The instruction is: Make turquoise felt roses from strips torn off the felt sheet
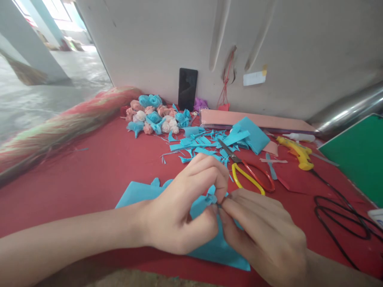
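My left hand (pixel 188 207) pinches a small blue folded piece (pixel 211 196) between thumb and index finger. Against it from the right, my right hand (pixel 263 231) has thumb and index finger pressed together at the piece's lower end, their tips touching my left fingertips. Beneath both hands a blue sheet (pixel 139 192) lies flat on the red tabletop (pixel 98 175). Just beyond my hands rest scissors (pixel 248 175) with one red and one yellow handle, their blades over blue scraps (pixel 203 143).
Blue, pink and white paper flowers (pixel 154 115) are piled at the back, beside a dark phone (pixel 187 88) leaning on the wall. A yellow glue gun (pixel 297 153) with a black cord (pixel 326 223) lies right, near a green board (pixel 357 157). Folded blue sheets (pixel 253 135) sit behind the scissors.
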{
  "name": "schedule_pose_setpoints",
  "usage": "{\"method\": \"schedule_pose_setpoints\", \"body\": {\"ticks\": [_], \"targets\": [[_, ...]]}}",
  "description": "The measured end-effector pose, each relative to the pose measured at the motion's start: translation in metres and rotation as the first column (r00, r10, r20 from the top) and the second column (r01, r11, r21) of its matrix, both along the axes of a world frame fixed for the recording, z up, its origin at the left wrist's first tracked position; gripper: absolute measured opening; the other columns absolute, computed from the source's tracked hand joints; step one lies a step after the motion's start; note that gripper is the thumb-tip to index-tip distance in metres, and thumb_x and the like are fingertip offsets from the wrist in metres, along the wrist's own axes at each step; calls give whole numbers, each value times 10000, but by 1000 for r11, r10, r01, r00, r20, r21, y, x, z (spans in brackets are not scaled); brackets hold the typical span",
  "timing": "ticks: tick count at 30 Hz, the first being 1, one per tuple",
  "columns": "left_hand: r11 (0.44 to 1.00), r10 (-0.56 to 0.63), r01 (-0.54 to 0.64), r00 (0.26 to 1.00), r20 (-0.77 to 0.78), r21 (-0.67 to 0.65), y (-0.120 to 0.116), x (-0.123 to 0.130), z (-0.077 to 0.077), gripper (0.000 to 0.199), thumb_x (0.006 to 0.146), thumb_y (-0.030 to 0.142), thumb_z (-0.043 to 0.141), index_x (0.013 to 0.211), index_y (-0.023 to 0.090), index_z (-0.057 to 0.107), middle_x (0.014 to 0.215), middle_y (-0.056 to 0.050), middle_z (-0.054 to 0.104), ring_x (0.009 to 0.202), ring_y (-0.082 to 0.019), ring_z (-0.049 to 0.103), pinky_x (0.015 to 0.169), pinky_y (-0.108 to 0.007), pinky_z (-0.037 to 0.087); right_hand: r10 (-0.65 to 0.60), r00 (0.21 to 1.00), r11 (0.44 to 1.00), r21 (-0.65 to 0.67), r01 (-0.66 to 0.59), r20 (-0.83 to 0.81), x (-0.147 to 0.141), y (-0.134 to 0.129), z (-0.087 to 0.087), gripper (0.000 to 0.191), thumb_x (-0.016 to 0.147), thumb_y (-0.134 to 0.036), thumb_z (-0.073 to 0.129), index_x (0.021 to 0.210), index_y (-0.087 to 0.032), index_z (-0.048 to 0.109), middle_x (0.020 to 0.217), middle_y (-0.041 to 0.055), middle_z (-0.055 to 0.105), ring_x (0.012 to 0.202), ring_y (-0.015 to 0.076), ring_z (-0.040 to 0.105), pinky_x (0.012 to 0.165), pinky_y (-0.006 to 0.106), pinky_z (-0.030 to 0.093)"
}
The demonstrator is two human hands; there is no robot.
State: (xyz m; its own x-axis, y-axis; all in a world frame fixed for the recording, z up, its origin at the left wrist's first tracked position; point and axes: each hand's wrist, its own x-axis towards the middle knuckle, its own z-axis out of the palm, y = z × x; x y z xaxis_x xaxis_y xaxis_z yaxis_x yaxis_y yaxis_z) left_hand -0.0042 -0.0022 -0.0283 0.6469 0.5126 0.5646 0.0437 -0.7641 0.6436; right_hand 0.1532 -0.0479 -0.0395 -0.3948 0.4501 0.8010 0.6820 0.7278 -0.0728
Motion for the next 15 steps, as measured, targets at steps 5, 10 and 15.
{"method": "schedule_pose_setpoints", "body": {"ticks": [5,10,15], "targets": [[998,-18,20,999,-33,55,3,-1,1,195,649,39,399,759,199,387,807,-48,507,802,-181,487,712,-328,446,0,1000,1000,17,-1,21,0,0,-1,232,876,-48,495,691,-158,580,472,-12,602,421,128,556,468,302,426],[989,-25,36,997,-77,144,4,-3,4,213,621,50,423,773,195,385,814,-50,509,819,-188,478,747,-346,432,-15,1000,1000,-19,15,5,1,-1,-2,316,895,-61,465,617,-189,542,439,-23,571,400,125,541,458,297,414],[982,-33,49,995,-90,184,7,-3,6,226,602,44,431,766,191,380,806,-40,489,784,-171,455,743,-329,424,31,998,997,-65,-35,-63,4,-3,-1,289,906,-83,464,645,-187,533,476,-22,588,416,120,558,461,277,418]]}}
